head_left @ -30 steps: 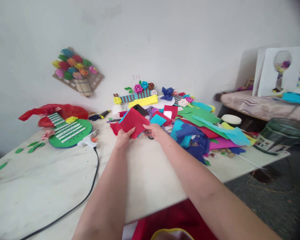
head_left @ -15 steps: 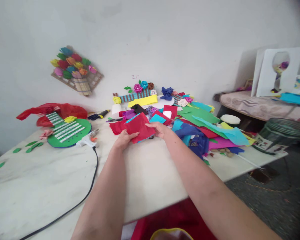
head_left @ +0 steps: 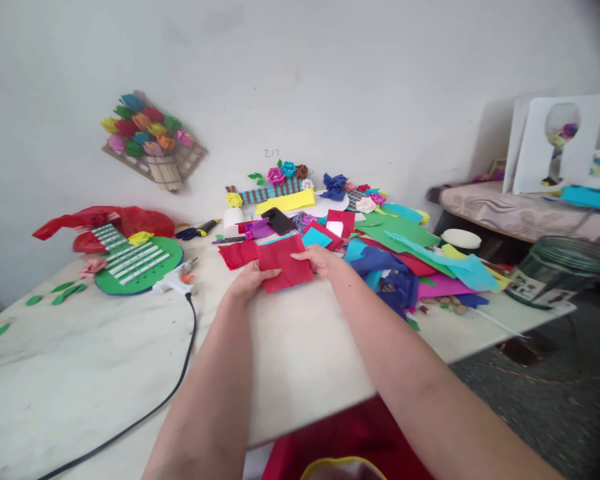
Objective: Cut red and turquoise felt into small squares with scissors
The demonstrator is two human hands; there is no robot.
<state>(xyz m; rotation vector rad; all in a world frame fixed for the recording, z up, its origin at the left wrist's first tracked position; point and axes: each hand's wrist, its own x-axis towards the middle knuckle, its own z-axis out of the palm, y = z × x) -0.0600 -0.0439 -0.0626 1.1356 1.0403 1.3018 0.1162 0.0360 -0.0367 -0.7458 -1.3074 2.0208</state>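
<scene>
A red square of crepe paper is held between my two hands above the white tabletop, with a thin blue edge showing behind it. My left hand pinches its left side, thumb lying on top. At the right edge, my right hand grips it with the thumb over the front. Just behind to the left lies another red paper piece. A light blue paper square and a dark phone-like object lie beyond the sheet.
On the left are a green round craft piece, a white glue gun with a black cord, and scissors. Coloured papers heap up on the right near a glass jar. A paper bouquet hangs on the wall.
The red paper, tilted before, has turned to lie squarer between my hands, its lower edge now more level. Both hands keep hold, nearly in place.
</scene>
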